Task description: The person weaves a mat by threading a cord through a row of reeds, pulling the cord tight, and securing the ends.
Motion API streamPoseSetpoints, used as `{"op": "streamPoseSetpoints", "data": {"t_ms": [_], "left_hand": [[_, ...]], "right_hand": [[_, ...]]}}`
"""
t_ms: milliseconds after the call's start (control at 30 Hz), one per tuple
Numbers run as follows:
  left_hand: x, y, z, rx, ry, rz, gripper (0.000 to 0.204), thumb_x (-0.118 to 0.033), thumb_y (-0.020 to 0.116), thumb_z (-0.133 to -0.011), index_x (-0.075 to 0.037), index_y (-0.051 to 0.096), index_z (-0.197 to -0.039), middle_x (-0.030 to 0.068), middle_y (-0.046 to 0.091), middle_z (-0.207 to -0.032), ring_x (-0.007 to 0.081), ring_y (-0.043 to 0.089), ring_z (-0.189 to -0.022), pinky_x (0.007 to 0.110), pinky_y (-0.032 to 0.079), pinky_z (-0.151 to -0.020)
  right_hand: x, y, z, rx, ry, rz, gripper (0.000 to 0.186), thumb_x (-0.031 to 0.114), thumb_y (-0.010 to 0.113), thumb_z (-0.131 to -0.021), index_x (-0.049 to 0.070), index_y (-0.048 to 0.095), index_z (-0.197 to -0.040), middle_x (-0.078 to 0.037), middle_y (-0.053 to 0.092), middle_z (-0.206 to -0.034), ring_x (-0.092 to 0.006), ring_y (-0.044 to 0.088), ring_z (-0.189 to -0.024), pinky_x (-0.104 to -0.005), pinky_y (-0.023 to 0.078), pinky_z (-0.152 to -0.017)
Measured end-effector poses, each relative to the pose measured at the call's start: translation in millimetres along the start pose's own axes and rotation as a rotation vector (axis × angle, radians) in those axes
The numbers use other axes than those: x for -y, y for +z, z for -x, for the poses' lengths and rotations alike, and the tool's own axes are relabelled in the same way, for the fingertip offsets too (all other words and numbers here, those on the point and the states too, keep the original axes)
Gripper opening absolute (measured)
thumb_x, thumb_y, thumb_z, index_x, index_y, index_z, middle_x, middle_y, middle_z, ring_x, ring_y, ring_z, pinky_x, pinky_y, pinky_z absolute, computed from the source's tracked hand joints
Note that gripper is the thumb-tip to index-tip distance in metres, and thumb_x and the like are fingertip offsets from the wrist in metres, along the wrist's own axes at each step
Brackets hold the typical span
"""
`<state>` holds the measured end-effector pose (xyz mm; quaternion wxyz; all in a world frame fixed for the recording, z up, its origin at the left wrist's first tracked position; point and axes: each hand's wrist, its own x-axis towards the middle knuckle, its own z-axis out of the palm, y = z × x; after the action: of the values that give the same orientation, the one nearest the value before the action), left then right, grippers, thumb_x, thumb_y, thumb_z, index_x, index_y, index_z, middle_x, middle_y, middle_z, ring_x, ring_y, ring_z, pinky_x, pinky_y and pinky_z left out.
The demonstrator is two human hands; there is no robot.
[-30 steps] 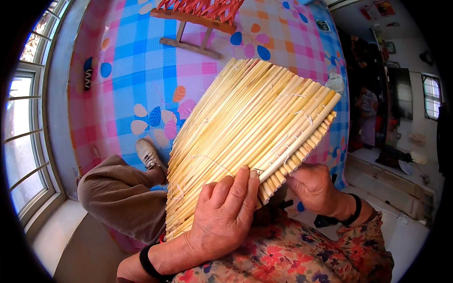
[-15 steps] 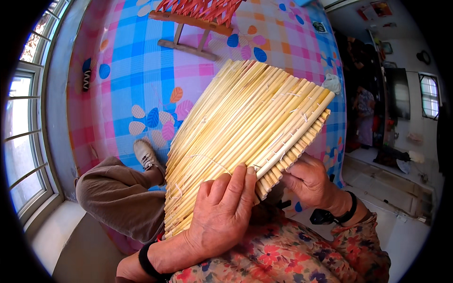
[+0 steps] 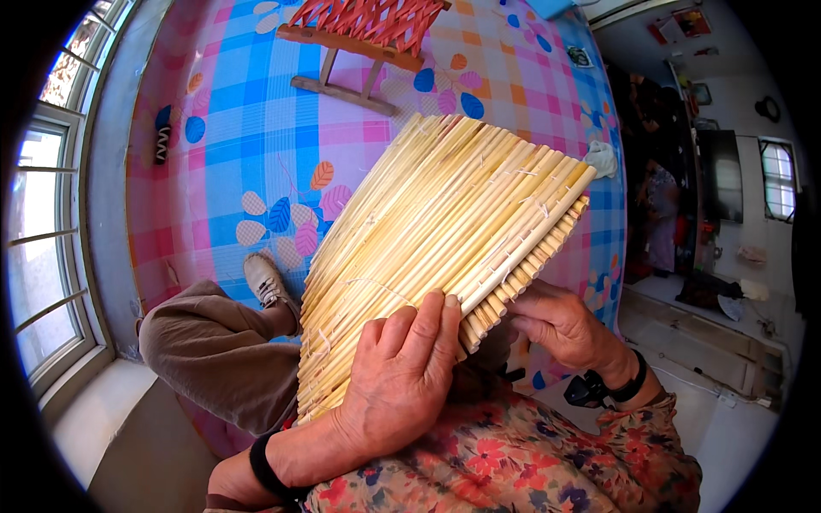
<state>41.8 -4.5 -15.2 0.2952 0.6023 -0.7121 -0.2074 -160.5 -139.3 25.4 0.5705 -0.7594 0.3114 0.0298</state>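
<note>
A mat of pale straw stalks [image 3: 445, 214], stitched with white thread, slants across my lap, a second row of stalk ends [image 3: 530, 274] showing under its right edge. My left hand [image 3: 402, 368] grips the near part, fingers bent and together on top, fingertips at a thick edge stalk; its thumb is hidden. My right hand [image 3: 569, 329] is closed at the underside of the right edge, thumb and fingers bunched; what its fingertips hold is hidden by the stalks. A loose white thread [image 3: 376, 286] lies across the mat by my left fingers.
A wooden stand [image 3: 351, 60] with red woven strips is ahead on a plaid, leaf-printed covering [image 3: 239, 137]. My shoe [image 3: 265, 282] and bent leg [image 3: 214, 350] are at left, beside a barred window [image 3: 43, 231]. A dim room with a screen [image 3: 720, 179] lies at right.
The mat has shifted slightly left and its far corner lower in view. My right hand has moved a little left along with it. My left hand keeps its hold.
</note>
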Motion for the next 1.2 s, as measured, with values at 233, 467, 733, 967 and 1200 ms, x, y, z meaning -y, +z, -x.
{"op": "streamPoseSetpoints", "data": {"t_ms": [233, 467, 733, 967, 1200], "left_hand": [[-0.7, 2.0, 0.5, -0.022, 0.008, 0.022, 0.058, -0.011, 0.057, -0.075, 0.010, 0.050, -0.128, 0.0207, 0.050, -0.128, 0.0261, 0.054, -0.099, 0.037, 0.043, -0.076], [1.6, 5.1, 2.5, -0.051, 0.014, 0.016, 0.060, -0.009, 0.059, -0.070, 0.009, 0.052, -0.126, 0.0207, 0.052, -0.126, 0.0285, 0.056, -0.097, 0.039, 0.044, -0.075], [3.0, 3.9, 0.5, -0.092, 0.001, 0.074, 0.067, -0.004, 0.064, -0.059, 0.006, 0.053, -0.124, 0.0204, 0.056, -0.123, 0.0320, 0.059, -0.095, 0.042, 0.047, -0.076], [3.7, 5.6, 3.0, -0.116, -0.022, 0.110, 0.071, -0.003, 0.067, -0.057, 0.004, 0.052, -0.126, 0.0197, 0.056, -0.123, 0.0325, 0.059, -0.096, 0.041, 0.047, -0.079], [1.5, -1.6, -1.5, -0.032, -0.076, 0.167, 0.077, -0.003, 0.068, -0.057, 0.003, 0.048, -0.131, 0.0184, 0.053, -0.121, 0.0331, 0.056, -0.097, 0.042, 0.046, -0.080]], "right_hand": [[13.4, -1.6, 3.3, -0.003, 0.113, -0.118, 0.030, 0.001, 0.054, -0.094, -0.002, 0.058, -0.123, -0.014, 0.058, -0.108, -0.0182, 0.062, -0.082, -0.0277, 0.051, -0.068], [32.3, -1.0, -1.0, -0.065, 0.198, -0.084, 0.019, 0.002, 0.057, -0.093, -0.002, 0.063, -0.111, -0.012, 0.058, -0.103, -0.0184, 0.062, -0.079, -0.0283, 0.051, -0.068], [24.1, -3.2, -3.9, -0.075, 0.056, 0.074, 0.021, -0.001, 0.059, -0.090, -0.001, 0.063, -0.110, -0.017, 0.058, -0.110, -0.0323, 0.059, -0.104, -0.0351, 0.048, -0.090], [29.0, -9.4, -9.0, -0.029, 0.005, 0.175, 0.023, -0.001, 0.059, -0.090, 0.000, 0.062, -0.112, -0.019, 0.056, -0.117, -0.0345, 0.058, -0.111, -0.0361, 0.047, -0.093], [28.6, -10.3, -9.5, -0.029, 0.001, 0.157, 0.022, 0.000, 0.059, -0.091, 0.000, 0.063, -0.112, -0.019, 0.057, -0.114, -0.0343, 0.059, -0.109, -0.0358, 0.047, -0.092]]}}
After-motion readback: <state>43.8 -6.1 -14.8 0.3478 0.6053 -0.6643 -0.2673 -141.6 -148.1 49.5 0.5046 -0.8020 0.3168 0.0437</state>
